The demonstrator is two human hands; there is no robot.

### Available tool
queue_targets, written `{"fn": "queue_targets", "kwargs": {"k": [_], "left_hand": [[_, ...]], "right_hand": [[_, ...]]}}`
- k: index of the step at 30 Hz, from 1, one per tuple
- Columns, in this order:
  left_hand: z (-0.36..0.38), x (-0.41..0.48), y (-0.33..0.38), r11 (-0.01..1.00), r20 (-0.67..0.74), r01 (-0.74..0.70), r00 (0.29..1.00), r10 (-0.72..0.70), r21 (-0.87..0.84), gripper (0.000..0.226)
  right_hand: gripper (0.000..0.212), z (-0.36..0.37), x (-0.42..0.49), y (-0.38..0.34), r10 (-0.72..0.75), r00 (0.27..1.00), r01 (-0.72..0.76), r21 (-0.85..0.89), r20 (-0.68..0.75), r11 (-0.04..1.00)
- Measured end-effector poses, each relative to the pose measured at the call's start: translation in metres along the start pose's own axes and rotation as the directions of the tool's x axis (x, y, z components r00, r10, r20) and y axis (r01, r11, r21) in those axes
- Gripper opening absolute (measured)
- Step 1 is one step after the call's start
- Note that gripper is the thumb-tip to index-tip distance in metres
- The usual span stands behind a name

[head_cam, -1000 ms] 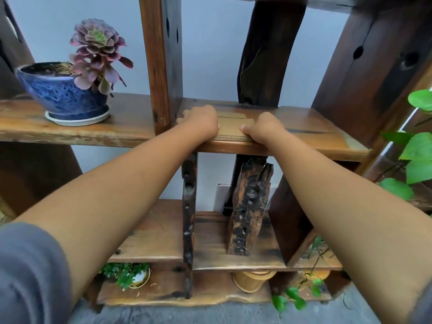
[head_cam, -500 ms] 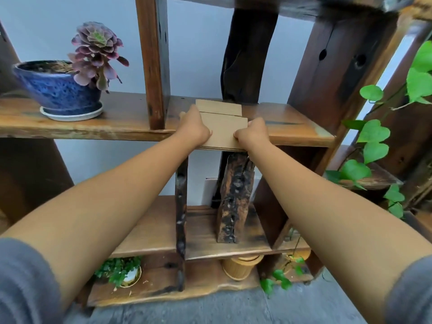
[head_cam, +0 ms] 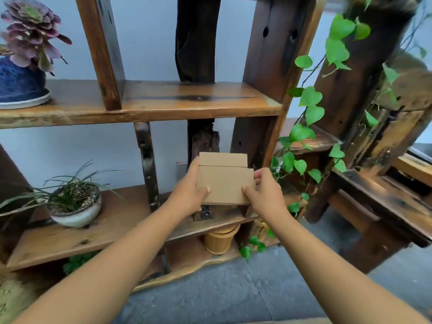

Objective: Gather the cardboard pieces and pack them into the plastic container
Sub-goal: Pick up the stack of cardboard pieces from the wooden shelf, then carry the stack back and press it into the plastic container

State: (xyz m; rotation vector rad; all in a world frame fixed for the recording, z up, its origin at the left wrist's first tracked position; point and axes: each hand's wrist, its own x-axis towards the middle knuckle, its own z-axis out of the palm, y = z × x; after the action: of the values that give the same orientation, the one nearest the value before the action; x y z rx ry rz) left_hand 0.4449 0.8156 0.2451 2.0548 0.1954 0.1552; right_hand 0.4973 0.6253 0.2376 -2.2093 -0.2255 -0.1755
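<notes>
While both bare forearms reach forward, the left hand (head_cam: 190,195) and right hand (head_cam: 265,195) each keep a pinching grip on opposite sides of the cardboard pieces (head_cam: 224,181), a flat stack held in the air in front of the wooden shelf (head_cam: 187,101), below its middle board.

Single head-worn wide-angle view, facing forward and slightly down, close to the wooden shelf (head_cam: 187,102), forearms reaching in from below.
</notes>
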Motion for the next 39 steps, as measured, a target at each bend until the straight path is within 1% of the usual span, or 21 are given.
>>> {"fn": "queue_targets", "kwargs": {"k": [5,8,10,12,14,16,19,23,25,27,30,31,33,35,36,39], "left_hand": [[0.071,-0.048,-0.006,0.995,0.06,0.019,0.998,-0.024,0.094,0.073],[0.122,-0.077,-0.004,0.989,0.127,0.052,0.99,-0.07,0.136,0.067],[0.156,-0.094,0.001,0.984,0.188,0.052,0.979,-0.084,0.17,0.064],[0.199,-0.114,0.015,0.98,0.258,0.037,0.962,-0.088,0.197,0.059],[0.233,-0.131,0.027,0.975,0.31,0.028,0.946,-0.098,0.221,0.051],[0.277,-0.152,0.044,0.963,0.386,0.001,0.916,-0.109,0.269,0.048],[0.339,-0.184,0.068,0.95,0.508,-0.087,0.857,-0.082,0.301,0.051],[0.417,-0.224,0.102,0.932,0.688,-0.249,0.726,0.001,0.261,0.055],[0.458,-0.246,0.119,0.92,0.767,-0.323,0.64,0.04,0.221,0.057],[0.487,-0.265,0.131,0.928,0.815,-0.333,0.576,0.061,0.165,0.059],[0.536,-0.295,0.149,0.934,0.883,-0.345,0.462,0.088,0.088,0.064],[0.553,-0.306,0.153,0.933,0.902,-0.351,0.424,0.079,0.083,0.061],[0.578,-0.321,0.156,0.929,0.932,-0.357,0.361,0.044,0.094,0.05],[0.604,-0.333,0.159,0.925,0.963,-0.365,0.27,0.001,0.102,0.037],[0.619,-0.339,0.162,0.913,0.977,-0.396,0.214,-0.007,0.094,0.033],[0.651,-0.348,0.17,0.875,0.995,-0.481,0.097,-0.017,0.061,0.023]], "right_hand": [[0.027,-0.032,-0.067,0.071,0.098,0.995,-0.098,-0.034,0.0,0.995],[0.026,-0.061,-0.106,0.109,0.181,0.984,-0.181,-0.046,-0.007,0.982],[0.032,-0.084,-0.13,0.133,0.232,0.972,-0.233,-0.049,-0.032,0.971],[0.046,-0.118,-0.161,0.162,0.278,0.958,-0.282,-0.066,-0.063,0.957],[0.054,-0.144,-0.19,0.187,0.316,0.945,-0.322,-0.082,-0.087,0.943],[0.056,-0.176,-0.227,0.217,0.385,0.915,-0.396,-0.079,-0.118,0.915],[0.055,-0.221,-0.282,0.255,0.49,0.854,-0.503,-0.037,-0.176,0.863],[0.05,-0.276,-0.356,0.289,0.619,0.721,-0.639,0.048,-0.311,0.768],[0.05,-0.303,-0.392,0.302,0.674,0.623,-0.706,0.085,-0.397,0.703],[0.05,-0.321,-0.417,0.309,0.704,0.543,-0.742,0.132,-0.457,0.657],[0.048,-0.344,-0.458,0.321,0.754,0.379,-0.794,0.229,-0.537,0.562],[0.043,-0.35,-0.473,0.326,0.762,0.328,-0.806,0.254,-0.558,0.534],[0.033,-0.356,-0.496,0.334,0.771,0.267,-0.817,0.29,-0.578,0.499],[0.034,-0.361,-0.515,0.343,0.797,0.175,-0.834,0.344,-0.578,0.432],[0.036,-0.365,-0.523,0.348,0.81,0.117,-0.839,0.379,-0.574,0.39],[0.038,-0.371,-0.536,0.356,0.821,-0.031,-0.845,0.454,-0.571,0.284]]}}
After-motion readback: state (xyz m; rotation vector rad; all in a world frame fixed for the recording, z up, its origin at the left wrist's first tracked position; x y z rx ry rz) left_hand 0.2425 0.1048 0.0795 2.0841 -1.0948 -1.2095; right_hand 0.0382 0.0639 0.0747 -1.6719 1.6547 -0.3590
